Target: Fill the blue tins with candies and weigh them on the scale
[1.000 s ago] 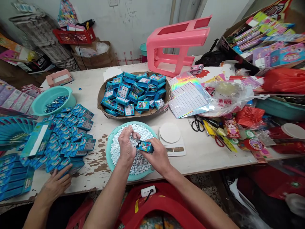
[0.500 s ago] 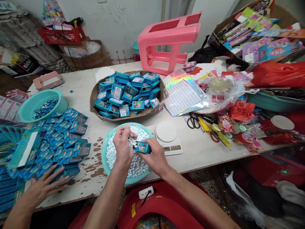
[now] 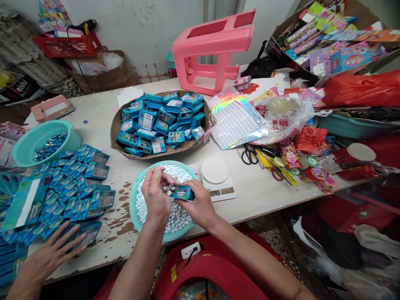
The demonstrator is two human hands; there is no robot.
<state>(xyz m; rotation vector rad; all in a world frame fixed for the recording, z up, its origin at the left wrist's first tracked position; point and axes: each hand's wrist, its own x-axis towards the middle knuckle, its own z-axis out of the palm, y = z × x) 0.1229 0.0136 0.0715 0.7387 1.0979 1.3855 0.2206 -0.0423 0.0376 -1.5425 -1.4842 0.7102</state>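
My right hand [image 3: 201, 204] grips a small blue candy box [image 3: 182, 192] printed "CARAMELO MACIZO", its end turned toward my left hand. Cupped right beside that end, my left hand [image 3: 156, 193] holds several white candies [image 3: 168, 189]. Both hands are over a turquoise bowl [image 3: 133, 208] filled with white candies [image 3: 177, 221]. Just right of the bowl is a white kitchen scale [image 3: 215, 171]. Behind the bowl, a cardboard tray [image 3: 114, 143] is heaped with blue boxes [image 3: 146, 119].
A co-worker's hand [image 3: 58, 254] rests on rows of blue boxes [image 3: 75, 187] at the left. Near them stands a turquoise basin [image 3: 18, 156] of shiny wrapped pieces. Scissors [image 3: 249, 155], holographic label sheets [image 3: 237, 121] and a pink stool [image 3: 215, 41] lie rightward and behind.
The whole view has shifted slightly, moving the table's things leftward. My hands still hold the box and candies close together over the bowl.
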